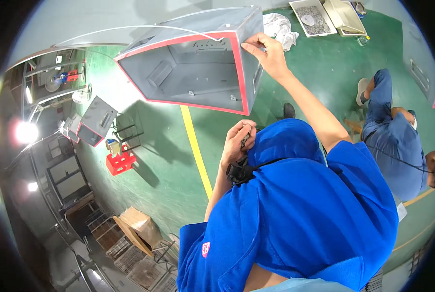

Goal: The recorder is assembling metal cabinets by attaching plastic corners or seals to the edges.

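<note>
A large grey metal box (203, 73) hangs or stands in front of me, its open side turned toward me. A pinkish-red border (240, 73) runs around that opening. My right hand (272, 54) is at the upper right corner, thumb and fingertips pinched together against the side wall beside the border. Whatever they hold is too small to tell. Lower down, near my chest, my left hand (238, 139) is curled closed around small dark metallic-looking bits I cannot name. Inside the box, small metal brackets (233, 98) sit on the lower wall.
A thin white strip (130, 29) arcs to the box's top. Right of me a co-worker in blue (392, 131) sits by another grey box (419, 73). Trays (315, 18) and white cloth (280, 29) lie beyond; a red stool (120, 161) and cardboard (139, 225) are leftward.
</note>
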The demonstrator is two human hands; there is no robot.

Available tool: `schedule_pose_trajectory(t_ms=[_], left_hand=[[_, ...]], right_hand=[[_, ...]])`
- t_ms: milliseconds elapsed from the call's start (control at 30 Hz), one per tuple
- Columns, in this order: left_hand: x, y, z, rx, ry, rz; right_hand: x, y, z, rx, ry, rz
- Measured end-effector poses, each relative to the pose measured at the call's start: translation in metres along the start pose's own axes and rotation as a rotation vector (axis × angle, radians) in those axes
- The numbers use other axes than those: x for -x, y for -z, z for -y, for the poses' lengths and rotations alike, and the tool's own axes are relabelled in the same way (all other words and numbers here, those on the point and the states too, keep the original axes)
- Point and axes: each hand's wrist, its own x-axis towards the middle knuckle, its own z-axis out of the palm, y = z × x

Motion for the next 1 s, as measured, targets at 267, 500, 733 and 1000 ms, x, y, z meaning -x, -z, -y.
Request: schedule_pose_trajectory(t_ms=[267, 500, 733, 1000], left_hand=[[-0.008, -0.011, -0.001, 0.041, -0.128, -0.073], [-0.033, -0.026, 0.005, 0.087, -0.326, -0.169], [-0.065, -0.036, 0.025, 0.019, -0.384, -0.298], [-0.089, -0.028, 0.05, 0.159, -0.377, -0.416]], right_hand=[[0.003, 0.006, -0.008, -0.13, -0.192, 0.121], [0.071, 0.016, 0.022, -0.275, -0.408, 0.853], [0.061, 0.03, -0.012, -0.302, -0.397, 0.864], [0.007, 0.009, -0.07, -0.331, -0.397, 0.51]])
